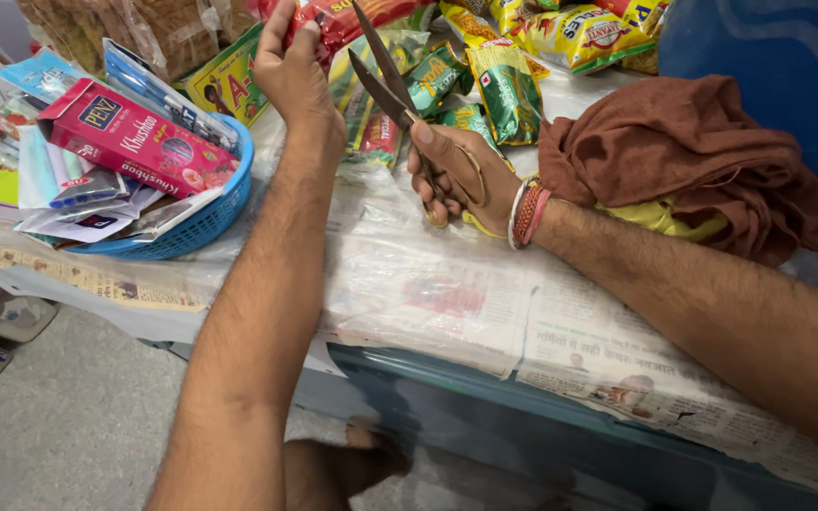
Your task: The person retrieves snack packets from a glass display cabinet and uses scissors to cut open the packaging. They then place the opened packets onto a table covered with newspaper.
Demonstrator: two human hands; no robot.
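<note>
Scissors (385,80) of dark metal with long pointed blades and yellowish loop handles stand blades-up in the right hand (456,175), above a counter covered with newspaper under clear plastic sheet (428,284); the blades are parted in a narrow V, their tips close to the red shiny snack packet (347,19) that the left hand (295,66) pinches between thumb and fingers at the top of the view. To cut cleanly, I judge the packet should be held taut and steady, the film fed deep into the throat of the blades, and the pinching fingers kept well above the cutting line. The right hand is curled shut around the handles, fingers through the loops, wrist bent back and wearing red and white thread bands (527,213), the forearm coming in from the right edge. The left forearm rises steeply from below, wrist straight, hand closed on the packet's edge. Just beside it lie green and yellow snack packets (504,90), a blue plastic basket (205,222) of stationery boxes to the left, and a crumpled brown cloth (684,156) to the right.
</note>
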